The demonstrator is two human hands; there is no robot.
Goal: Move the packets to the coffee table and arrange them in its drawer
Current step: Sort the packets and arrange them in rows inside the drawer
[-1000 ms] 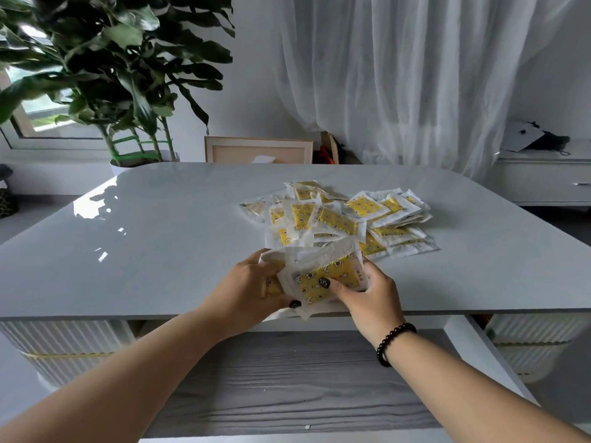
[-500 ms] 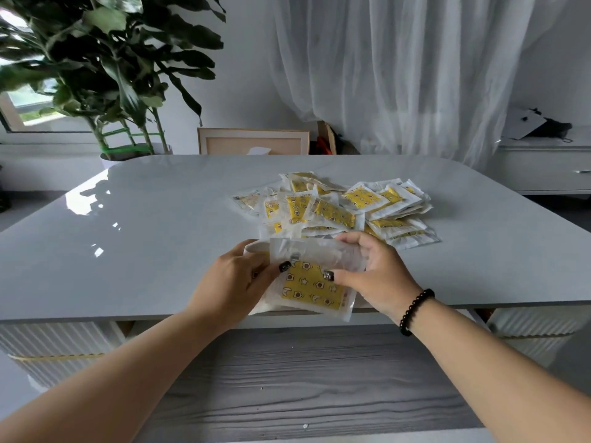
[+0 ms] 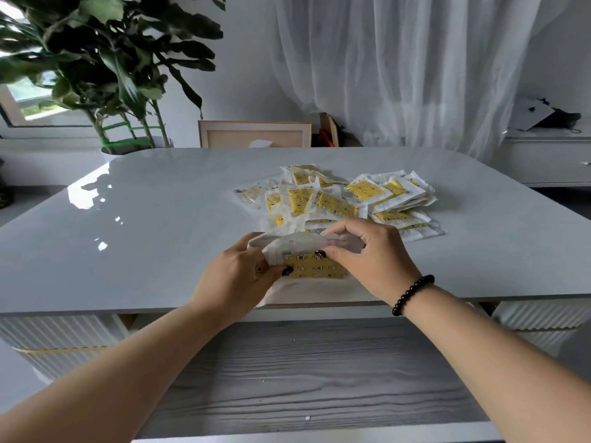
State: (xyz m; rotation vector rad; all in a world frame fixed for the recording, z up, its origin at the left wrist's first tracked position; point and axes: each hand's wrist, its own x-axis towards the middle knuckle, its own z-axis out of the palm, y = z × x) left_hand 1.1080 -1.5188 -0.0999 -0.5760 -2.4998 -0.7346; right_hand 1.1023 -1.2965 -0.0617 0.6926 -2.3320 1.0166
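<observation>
White sheer curtains [image 3: 415, 65] covered the back wall, with a large potted plant [image 3: 105, 59] standing at the far left corner behind the table [image 3: 144, 235]. That table, pale grey and glossy, filled the middle of the view; its near edge overhung a grey wood-grain lower shelf [image 3: 303, 372]. A low white cabinet [image 3: 550, 158] stood at the far right, and a pale framed panel [image 3: 254, 134] leaned behind the table's far edge.

A loose pile of packets [image 3: 345, 199], white with yellow printed centres, lay on the table right of centre, overlapping one another. Just in front of that pile, near the table's front edge, both hands held a bundle of packets [image 3: 307, 260] between them. The left hand [image 3: 236, 279] gripped the bundle's left end, thumb over the yellow face, fingers hidden underneath. The right hand [image 3: 374, 257] gripped the right end, fingers curled over the top edge and thumb pressed onto the front. The bundle's lower edge touched the table. A dark beaded bracelet [image 3: 412, 294] circled the right wrist. The pile lay just beyond the right hand's knuckles; whether they touched could not be determined.
</observation>
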